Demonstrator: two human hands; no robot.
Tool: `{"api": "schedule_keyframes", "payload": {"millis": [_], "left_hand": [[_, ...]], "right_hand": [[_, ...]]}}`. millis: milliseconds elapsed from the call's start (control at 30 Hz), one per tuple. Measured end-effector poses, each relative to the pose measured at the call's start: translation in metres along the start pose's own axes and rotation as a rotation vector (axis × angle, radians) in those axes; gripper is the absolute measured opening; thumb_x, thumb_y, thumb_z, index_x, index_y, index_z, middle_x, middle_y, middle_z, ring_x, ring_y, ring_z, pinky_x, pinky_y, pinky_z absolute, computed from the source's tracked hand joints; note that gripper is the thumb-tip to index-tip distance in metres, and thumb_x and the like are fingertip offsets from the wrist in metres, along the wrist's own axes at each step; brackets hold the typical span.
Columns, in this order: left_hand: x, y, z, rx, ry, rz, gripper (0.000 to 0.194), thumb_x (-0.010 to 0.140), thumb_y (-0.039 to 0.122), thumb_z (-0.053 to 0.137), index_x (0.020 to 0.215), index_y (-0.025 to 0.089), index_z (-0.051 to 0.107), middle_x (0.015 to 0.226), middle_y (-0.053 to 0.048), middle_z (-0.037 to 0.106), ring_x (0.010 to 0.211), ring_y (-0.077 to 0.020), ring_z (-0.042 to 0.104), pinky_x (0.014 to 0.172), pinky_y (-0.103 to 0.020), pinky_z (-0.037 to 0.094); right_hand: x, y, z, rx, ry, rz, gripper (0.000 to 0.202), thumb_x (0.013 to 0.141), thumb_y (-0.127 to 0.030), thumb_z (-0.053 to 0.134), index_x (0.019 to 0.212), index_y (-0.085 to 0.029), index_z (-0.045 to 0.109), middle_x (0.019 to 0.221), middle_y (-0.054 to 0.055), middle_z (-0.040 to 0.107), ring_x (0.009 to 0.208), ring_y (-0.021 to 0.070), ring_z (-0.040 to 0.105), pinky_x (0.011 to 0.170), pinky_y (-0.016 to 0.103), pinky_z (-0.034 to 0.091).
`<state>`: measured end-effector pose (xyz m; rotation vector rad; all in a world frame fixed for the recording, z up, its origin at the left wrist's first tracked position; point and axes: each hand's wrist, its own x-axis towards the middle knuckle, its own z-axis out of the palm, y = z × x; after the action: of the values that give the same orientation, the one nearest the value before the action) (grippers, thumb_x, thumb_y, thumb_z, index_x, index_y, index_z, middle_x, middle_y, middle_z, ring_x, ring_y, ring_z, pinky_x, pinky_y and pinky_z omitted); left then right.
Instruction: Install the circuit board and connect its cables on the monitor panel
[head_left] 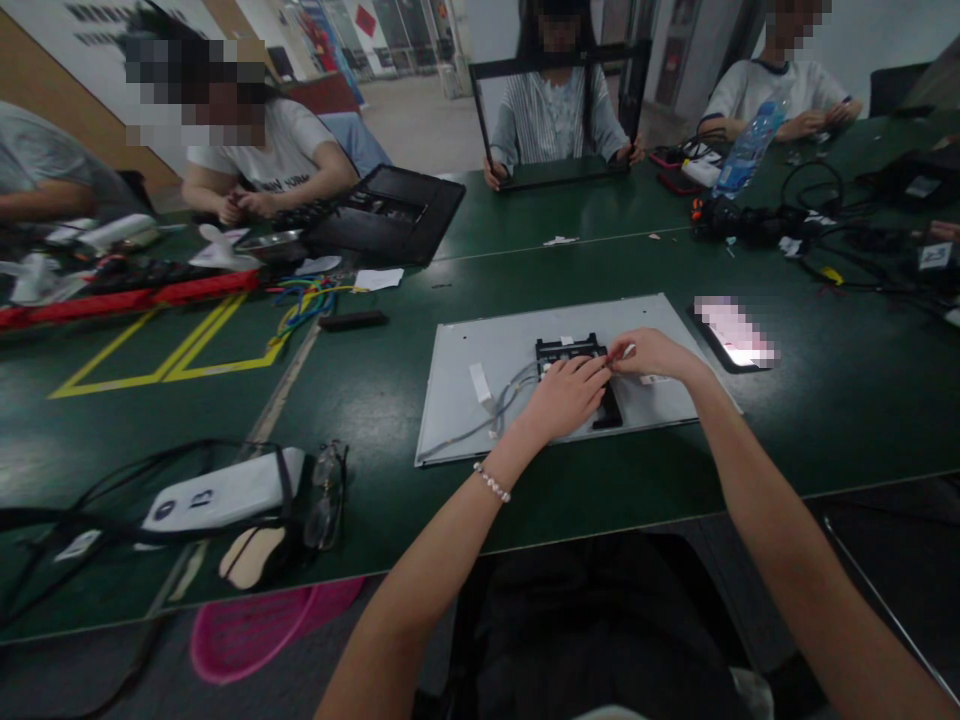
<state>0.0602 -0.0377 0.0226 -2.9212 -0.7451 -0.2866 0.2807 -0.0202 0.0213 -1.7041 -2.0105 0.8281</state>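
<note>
A grey flat panel [465,385] lies face down on the green table [360,400] in front of me. A black bracket [568,348] sits at the panel's middle, and thin grey cables [501,398] run left from it. My left hand [566,393] rests on the bracket's lower part, fingers curled against it. My right hand [651,353] is just to the right, its fingertips pinched on something small and white at the bracket's edge; I cannot tell what it is.
A lit phone [733,334] lies right of the panel. Glasses [325,495], a white case [225,492] and black cables lie at the near left. Several people sit across the table; one holds a black frame [559,110]. A water bottle [750,145] and wires crowd the far right.
</note>
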Motion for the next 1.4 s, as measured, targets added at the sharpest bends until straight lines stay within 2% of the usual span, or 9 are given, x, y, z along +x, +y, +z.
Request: {"api": "schedule_keyframes", "payload": {"millis": [367,500,567,833,1067,1267,1400], "left_hand": [[0.0,0.0,0.0,0.01,0.007,-0.016,0.034,0.101,0.028,0.033,0.127,0.018,0.053,0.138,-0.01,0.05,0.123,-0.0238,0.05,0.1,-0.039,0.038],[0.0,0.001,-0.001,0.012,0.001,-0.02,0.035,0.101,0.027,0.034,0.129,0.019,0.053,0.138,-0.01,0.05,0.122,-0.0242,0.05,0.099,-0.04,0.039],[0.0,0.001,-0.002,0.012,0.0,-0.018,0.036,0.101,0.027,0.035,0.131,0.019,0.052,0.137,-0.011,0.05,0.12,-0.0244,0.051,0.098,-0.04,0.039],[0.0,0.001,0.001,0.01,0.012,-0.026,0.036,0.101,0.027,0.033,0.132,0.019,0.051,0.136,-0.01,0.05,0.12,-0.0241,0.051,0.1,-0.04,0.039],[-0.001,0.001,-0.001,0.025,0.022,-0.032,0.036,0.101,0.028,0.035,0.133,0.019,0.05,0.139,-0.013,0.047,0.125,-0.0259,0.048,0.103,-0.042,0.037],[-0.002,0.003,-0.006,0.023,0.06,-0.017,0.037,0.099,0.027,0.039,0.134,0.018,0.048,0.146,-0.013,0.042,0.139,-0.0259,0.033,0.114,-0.046,0.026],[-0.004,-0.013,-0.02,-0.005,0.135,-0.083,0.035,0.1,0.03,0.039,0.13,0.02,0.051,0.147,-0.01,0.042,0.14,-0.0259,0.031,0.116,-0.048,0.022]], "right_hand": [[0.003,0.003,0.005,-0.01,0.001,-0.035,0.017,0.07,-0.026,0.063,0.082,-0.019,0.072,0.077,0.004,0.072,0.074,0.019,0.065,0.071,0.029,0.047],[0.0,-0.009,0.003,0.153,0.061,-0.043,0.019,0.082,-0.032,0.055,0.081,-0.017,0.067,0.073,0.005,0.069,0.068,0.0166,0.064,0.067,0.028,0.049],[-0.002,-0.015,0.004,0.258,0.05,-0.042,0.021,0.086,-0.034,0.052,0.082,-0.017,0.064,0.073,0.004,0.068,0.067,0.0156,0.064,0.065,0.027,0.05],[-0.001,-0.015,0.007,0.407,-0.047,-0.006,0.013,0.085,-0.032,0.058,0.088,-0.019,0.06,0.077,0.003,0.068,0.068,0.0143,0.063,0.066,0.027,0.053],[-0.001,-0.018,0.007,0.339,0.059,0.018,0.015,0.086,-0.034,0.057,0.088,-0.019,0.058,0.071,0.003,0.067,0.063,0.0147,0.063,0.059,0.025,0.051],[-0.001,-0.017,0.007,0.341,0.14,-0.075,0.019,0.085,-0.036,0.054,0.083,-0.018,0.059,0.069,0.002,0.065,0.061,0.0135,0.061,0.059,0.025,0.049],[0.002,-0.014,0.01,0.326,0.203,-0.157,0.022,0.087,-0.038,0.054,0.083,-0.018,0.061,0.069,0.002,0.065,0.061,0.0145,0.062,0.062,0.027,0.049]]}}
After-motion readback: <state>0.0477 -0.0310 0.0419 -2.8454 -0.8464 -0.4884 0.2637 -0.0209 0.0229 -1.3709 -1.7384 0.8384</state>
